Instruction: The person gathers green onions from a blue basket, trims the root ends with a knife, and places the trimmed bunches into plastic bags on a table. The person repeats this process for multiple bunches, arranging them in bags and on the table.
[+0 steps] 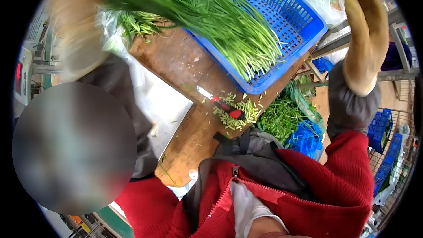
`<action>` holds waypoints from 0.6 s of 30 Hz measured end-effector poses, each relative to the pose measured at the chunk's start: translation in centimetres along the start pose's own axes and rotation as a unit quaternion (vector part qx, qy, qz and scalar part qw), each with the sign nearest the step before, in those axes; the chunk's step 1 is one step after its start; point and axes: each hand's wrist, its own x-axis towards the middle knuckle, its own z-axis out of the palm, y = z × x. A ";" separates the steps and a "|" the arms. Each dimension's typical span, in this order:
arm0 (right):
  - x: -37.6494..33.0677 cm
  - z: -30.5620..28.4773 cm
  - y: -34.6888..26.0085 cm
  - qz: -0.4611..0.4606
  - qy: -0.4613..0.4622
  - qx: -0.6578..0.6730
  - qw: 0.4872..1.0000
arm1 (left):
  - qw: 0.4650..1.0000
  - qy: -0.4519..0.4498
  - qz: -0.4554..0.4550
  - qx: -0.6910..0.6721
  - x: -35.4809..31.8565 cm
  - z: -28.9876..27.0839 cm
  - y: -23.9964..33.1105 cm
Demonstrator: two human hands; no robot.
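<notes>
My left hand (77, 22), in a tan glove, is raised at the upper left and smeared by motion, so its fingers cannot be made out. Blurred leaf ends of a large bundle of long-leaved greens (229, 31) meet this glove; whether it grips them cannot be told. The pale cut stems lie over the near side of a blue plastic basket (304, 17). At the upper right my right hand (365, 31), also gloved, is up beyond the basket's side, thumb and fingers apart, with nothing visible in it. A red-and-black-handled knife (227, 108) lies on the brown table (194, 68).
Pale stem trimmings (251, 110) surround the knife handle. A white board or sheet (161, 105) lies on the left. More greens (282, 117) sit below the table's right edge, beside a blue bag (306, 139). A scale with a red display (20, 77) stands far left; metal bars (396, 17) run at right.
</notes>
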 end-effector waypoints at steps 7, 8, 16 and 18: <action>-17.6 16.2 4.6 0.282 -0.386 0.212 0.852 | 0.916 -0.161 -0.364 0.043 -11.0 -23.6 6.3; -20.9 19.0 7.1 0.244 -0.350 0.112 0.898 | 0.896 -0.179 -0.407 0.013 -12.7 -24.2 6.8; -22.9 27.5 9.1 0.171 -0.430 -0.131 0.877 | 0.653 -0.443 -0.578 -0.206 -27.5 -5.9 19.2; -22.8 23.4 7.7 0.219 -0.319 -0.087 0.918 | 0.683 -0.397 -0.587 -0.178 -32.0 1.0 21.3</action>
